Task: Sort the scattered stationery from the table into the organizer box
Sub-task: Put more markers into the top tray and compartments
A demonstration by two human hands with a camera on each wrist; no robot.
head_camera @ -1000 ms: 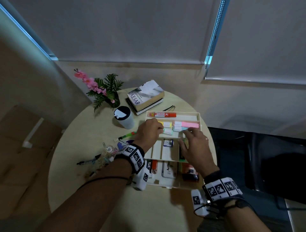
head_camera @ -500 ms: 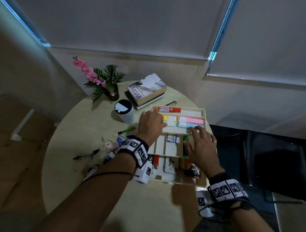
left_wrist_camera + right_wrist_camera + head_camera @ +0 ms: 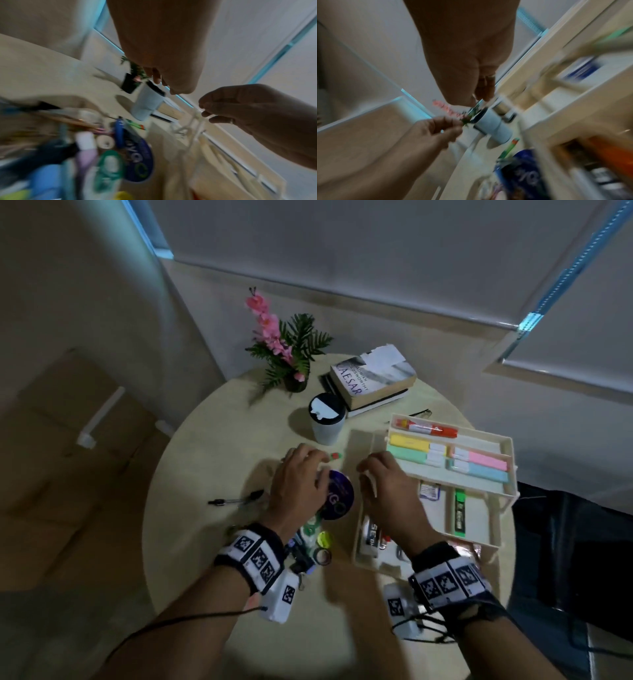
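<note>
The cream organizer box (image 3: 355, 542) stands open at the table's right. Its top tray (image 3: 510, 463) holds pastel highlighters (image 3: 409, 445) and a red marker (image 3: 431, 429). A green highlighter (image 3: 460, 513) lies in the middle tier. Scattered stationery lies left of the box: a purple round tin (image 3: 337, 498), tape rolls (image 3: 323, 539), a black pen (image 3: 236, 499) and a green pen (image 3: 336, 455). My left hand (image 3: 308, 453) hovers over this pile with its fingers loosely curled, nothing in them. My right hand (image 3: 371, 470) hangs over the box's left edge, also curled and empty. Both wrist views are blurred.
A lidded grey cup (image 3: 327, 419) stands just behind my hands. Stacked books (image 3: 373, 378) and a potted plant with pink flowers (image 3: 291, 347) sit at the far edge. The round table's rim (image 3: 150, 508) is close on the left. A dark chair (image 3: 565, 542) is at the right.
Both hands have left the highlighter tray and moved left and nearer, toward the stationery pile. The top tray now sits further back, showing the tiers below. The view has shifted.
</note>
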